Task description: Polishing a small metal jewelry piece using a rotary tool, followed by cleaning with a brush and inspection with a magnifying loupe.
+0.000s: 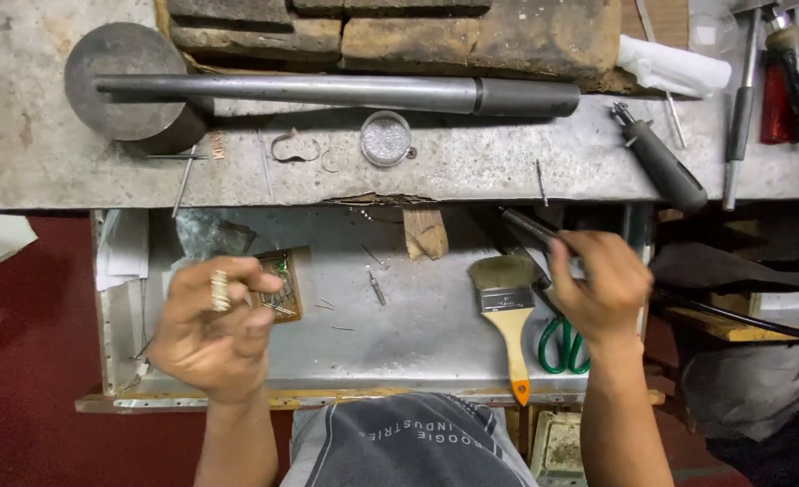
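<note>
Jeweller's workshop: scarred bench (471, 171), steel mandrel (327, 92), metal catch tray (417, 334), brush (506, 302).

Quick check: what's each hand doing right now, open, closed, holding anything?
Left hand: fingers curled, pinching a small ridged gold-coloured piece.
Right hand: closed around a dark tool handle.

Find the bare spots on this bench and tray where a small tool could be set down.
Free: the tray floor between the left hand and the paintbrush; the benchtop left of the round block. Crowded: the bench's right end by the black-handled tool, and under the right hand, above the green scissors.
</note>
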